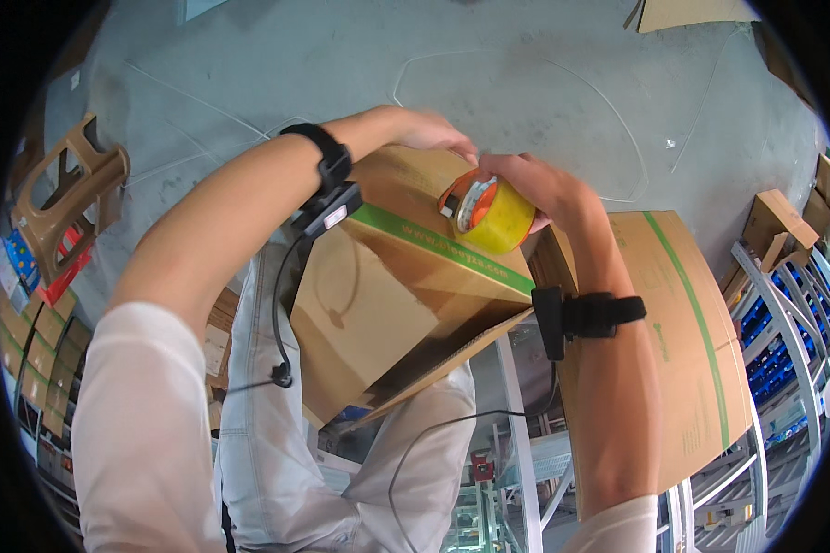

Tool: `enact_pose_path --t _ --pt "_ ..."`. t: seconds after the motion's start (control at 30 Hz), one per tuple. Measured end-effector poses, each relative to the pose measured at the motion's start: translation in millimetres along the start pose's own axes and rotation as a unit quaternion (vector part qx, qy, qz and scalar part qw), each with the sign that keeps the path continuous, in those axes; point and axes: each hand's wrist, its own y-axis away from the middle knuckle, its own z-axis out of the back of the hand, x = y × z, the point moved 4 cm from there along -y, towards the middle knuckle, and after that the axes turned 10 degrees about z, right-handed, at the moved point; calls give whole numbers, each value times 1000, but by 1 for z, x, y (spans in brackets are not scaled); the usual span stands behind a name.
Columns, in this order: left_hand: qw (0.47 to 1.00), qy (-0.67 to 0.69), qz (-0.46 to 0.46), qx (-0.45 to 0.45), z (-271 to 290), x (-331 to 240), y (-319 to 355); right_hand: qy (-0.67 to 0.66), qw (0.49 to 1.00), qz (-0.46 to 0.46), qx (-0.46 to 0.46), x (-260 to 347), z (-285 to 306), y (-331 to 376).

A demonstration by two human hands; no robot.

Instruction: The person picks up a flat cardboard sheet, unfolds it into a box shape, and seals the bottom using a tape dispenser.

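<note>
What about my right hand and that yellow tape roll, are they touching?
Touching: the head view shows the right hand gripping the yellow tape roll along its right side.

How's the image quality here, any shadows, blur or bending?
In the head view, black rounds off the corners; fisheye distortion bows the carton at right; shadows darken parts of the open cardboard box; the left hand looks slightly soft, perhaps from motion.

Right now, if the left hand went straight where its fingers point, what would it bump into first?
The left hand would probably meet the right hand, which holds the yellow tape roll; they look nearly touching, though depth is unclear.
</note>
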Motion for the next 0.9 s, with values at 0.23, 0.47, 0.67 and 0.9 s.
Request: enact_pose_path --t 0.23,0.47,0.67,0.9 --pt "923 244 1 299 -66 12 -33 -11 1000 -12 -2 -18 2 -4" --pt "949 169 -3 265 -64 20 -42 -8 1000 17 4 -12 -1 3" --pt "982 -28 86 167 -37 113 -82 -25 999 46 -1 9 -15 2" --pt "884 -448 131 -12 -14 51 -55 -23 999 29 -5 -8 -6 8"
